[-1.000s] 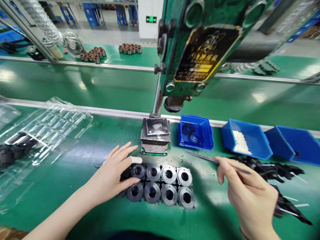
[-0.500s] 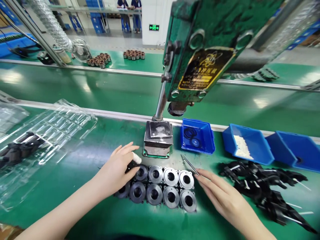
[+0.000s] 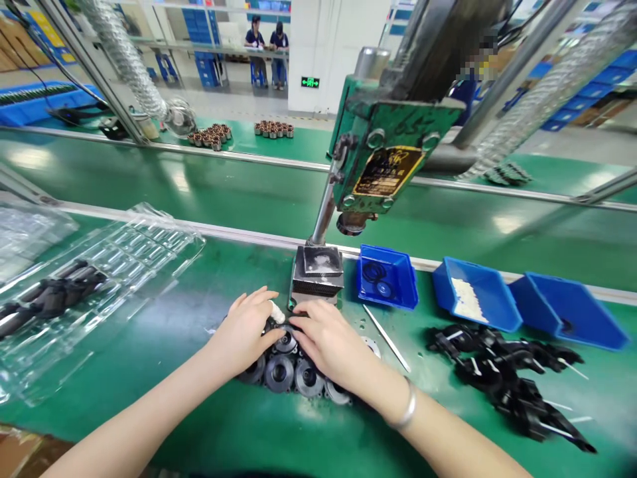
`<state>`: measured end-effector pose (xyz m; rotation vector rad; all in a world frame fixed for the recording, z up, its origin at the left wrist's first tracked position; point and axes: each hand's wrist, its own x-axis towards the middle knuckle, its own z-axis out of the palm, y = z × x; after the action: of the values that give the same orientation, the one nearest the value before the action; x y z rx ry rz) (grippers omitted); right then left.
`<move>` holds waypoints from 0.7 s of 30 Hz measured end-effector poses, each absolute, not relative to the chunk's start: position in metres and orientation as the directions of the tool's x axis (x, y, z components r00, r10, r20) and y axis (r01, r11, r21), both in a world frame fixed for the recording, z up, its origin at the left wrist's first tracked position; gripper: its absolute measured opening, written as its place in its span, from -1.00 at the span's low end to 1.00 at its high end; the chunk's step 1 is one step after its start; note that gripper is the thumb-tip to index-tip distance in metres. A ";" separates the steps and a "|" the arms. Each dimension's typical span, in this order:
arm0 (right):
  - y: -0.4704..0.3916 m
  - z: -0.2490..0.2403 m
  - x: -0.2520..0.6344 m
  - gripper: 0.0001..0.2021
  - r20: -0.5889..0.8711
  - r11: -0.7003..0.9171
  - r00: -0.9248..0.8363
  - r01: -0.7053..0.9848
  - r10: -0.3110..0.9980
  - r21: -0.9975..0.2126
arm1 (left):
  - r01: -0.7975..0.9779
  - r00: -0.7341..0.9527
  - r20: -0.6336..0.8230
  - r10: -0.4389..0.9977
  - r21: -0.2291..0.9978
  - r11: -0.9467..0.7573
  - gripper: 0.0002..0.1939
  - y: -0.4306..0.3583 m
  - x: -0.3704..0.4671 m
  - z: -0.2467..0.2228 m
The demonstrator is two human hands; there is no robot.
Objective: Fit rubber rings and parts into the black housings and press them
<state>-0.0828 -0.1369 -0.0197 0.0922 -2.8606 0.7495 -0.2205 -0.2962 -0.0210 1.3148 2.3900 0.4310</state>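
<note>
Round grey metal parts [image 3: 279, 373] with centre holes stand in two rows on the green table. My left hand [image 3: 251, 330] is curled at the back left of the rows, its thumb and fingers closed around something I cannot make out; one finger wears a white wrap. Close beside it, my right hand [image 3: 321, 335] bends its fingers down over the back row, covering several parts. Its fingertips and whatever they hold are hidden. The tweezers [image 3: 387, 338] lie on the table right of my right hand. Behind both hands is the black press base [image 3: 318, 272].
A green press head [image 3: 388, 146] hangs above the base. Blue bins [image 3: 405, 295] line the back right, one with black rings, another with white pieces. Black parts [image 3: 522, 378] lie at right. Clear plastic trays [image 3: 124, 265] are at left. Two people sit far behind.
My right hand has let go of the tweezers and moved left to the parts beside my left hand. The tweezers now lie on the table. The camera view has shifted.
</note>
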 end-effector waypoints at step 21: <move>-0.138 -0.016 -0.100 -0.88 0.051 0.600 -0.990 0.038 0.131 -0.799 | 0.696 -0.522 -0.027 0.853 0.564 0.444 -0.90 -0.303 -0.217 -0.021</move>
<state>-0.0998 -0.1381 -0.0157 -0.1445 -2.7153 1.3530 -0.2166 -0.3034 -0.0213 1.3277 2.3921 0.7196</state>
